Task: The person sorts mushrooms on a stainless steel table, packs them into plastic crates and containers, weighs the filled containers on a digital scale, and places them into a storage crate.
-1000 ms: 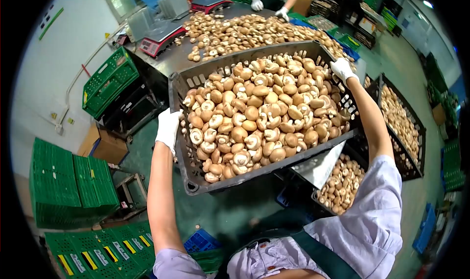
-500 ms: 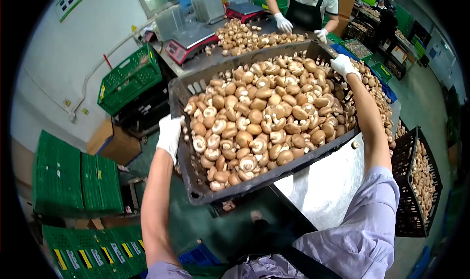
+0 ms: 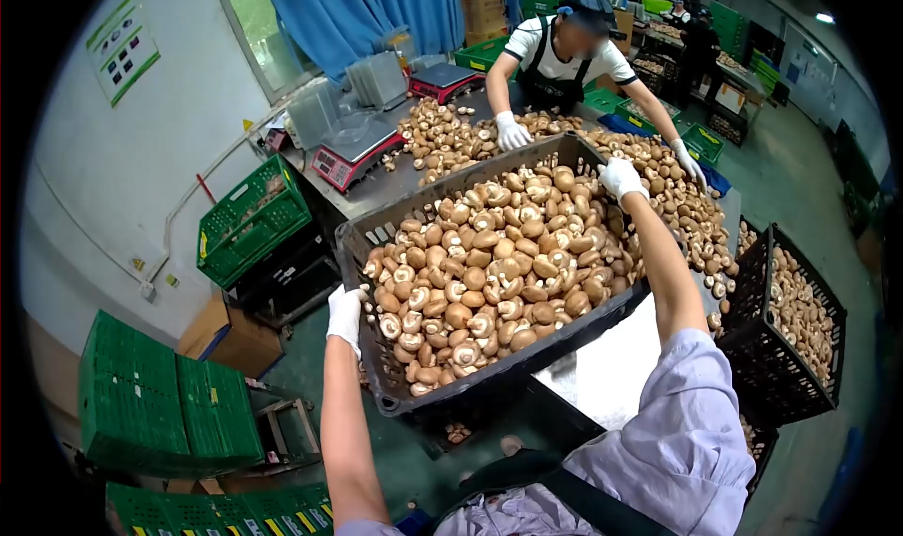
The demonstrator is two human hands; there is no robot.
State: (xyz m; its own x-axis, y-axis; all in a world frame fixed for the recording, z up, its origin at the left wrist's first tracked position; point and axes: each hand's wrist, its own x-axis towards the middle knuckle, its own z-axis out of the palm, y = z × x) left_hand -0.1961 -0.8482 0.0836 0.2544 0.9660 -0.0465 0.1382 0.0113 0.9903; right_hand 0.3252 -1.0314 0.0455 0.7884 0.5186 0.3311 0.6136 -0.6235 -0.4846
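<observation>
A black plastic crate [image 3: 527,352] full of brown-capped mushrooms [image 3: 484,263] is held at a tilt in front of me, over the near side of the metal table. My left hand [image 3: 345,318], in a white glove, is closed on the crate's left end; some of its fingers are hidden. At the opposite end, my right hand [image 3: 621,179], also gloved in white, grips the far right rim. Loose mushrooms [image 3: 673,183] are heaped on the table just beyond the crate and along its right side.
Across the table a co-worker [image 3: 564,61] leans in, both gloved hands at the heap. Red scales [image 3: 353,157] stand at the left back. A black crate of mushrooms [image 3: 781,324] sits at right. Green crates [image 3: 174,395] are stacked at lower left, another green crate [image 3: 252,221] above.
My view has tilted up, showing more of the co-worker. The co-worker's hands have spread apart around the heap. Both my hands keep hold of the crate, which appears lower at its far end.
</observation>
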